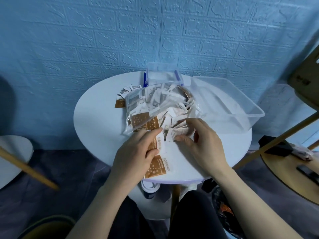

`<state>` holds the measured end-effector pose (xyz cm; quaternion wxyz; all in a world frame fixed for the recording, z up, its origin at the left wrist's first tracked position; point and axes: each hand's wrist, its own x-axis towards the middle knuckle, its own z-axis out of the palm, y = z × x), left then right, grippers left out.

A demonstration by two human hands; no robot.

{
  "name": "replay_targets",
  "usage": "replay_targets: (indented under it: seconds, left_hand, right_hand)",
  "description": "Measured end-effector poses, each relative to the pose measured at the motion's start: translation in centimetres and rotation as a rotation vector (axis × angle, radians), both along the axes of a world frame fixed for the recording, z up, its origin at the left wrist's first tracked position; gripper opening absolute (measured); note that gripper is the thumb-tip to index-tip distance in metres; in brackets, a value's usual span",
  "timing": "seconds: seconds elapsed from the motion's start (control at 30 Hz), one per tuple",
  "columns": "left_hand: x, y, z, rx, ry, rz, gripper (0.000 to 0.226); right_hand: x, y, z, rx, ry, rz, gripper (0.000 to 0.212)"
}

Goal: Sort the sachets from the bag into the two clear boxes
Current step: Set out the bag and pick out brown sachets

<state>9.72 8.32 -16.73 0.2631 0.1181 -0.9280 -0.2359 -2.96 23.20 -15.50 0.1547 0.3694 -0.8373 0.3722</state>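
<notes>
A clear plastic bag (138, 99) full of brown and white sachets lies in the middle of the round white table (96, 121). My left hand (136, 150) grips a brown-and-white sachet (159, 140) at the bag's near edge. My right hand (202, 142) pinches a small white sachet (179, 130) from the pile at the bag's mouth. Another brown sachet (158, 168) lies near the table's front edge. A large clear box (229, 104) stands at the right. A smaller clear box with blue clips (162, 75) stands at the back.
Loose sachets (120, 99) lie left of the bag. Behind the table is a blue brick-pattern wall. A wooden chair (293, 152) stands at the right, a white stool (12, 152) at the left. A cup (150, 188) sits under the table's front edge.
</notes>
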Motion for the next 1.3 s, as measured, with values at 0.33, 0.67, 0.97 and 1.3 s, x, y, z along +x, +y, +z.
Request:
replay_targets:
  seconds: [0.33,0.67,0.97,1.3]
  left_hand:
    - [2.2,-1.2,2.2,0.607,0.174,-0.069,0.026]
    - [2.0,0.3,1.5,-0.099,-0.218,0.0,0.044]
    - [1.1,1.5,2.1,-0.065,-0.305,-0.004,0.038]
    - [1.2,2.8,1.8,0.13,-0.233,-0.034,0.023]
  right_hand:
    - [-0.5,2.0,0.1,-0.221,-0.052,0.294,0.016]
    - [-0.4,5.5,0.9,0.229,-0.281,0.333,0.059]
    - [0.9,4.3,1.0,0.228,-0.406,-0.105,0.062]
    - [0.7,3.7,1.4,0.091,-0.651,-0.087,0.053]
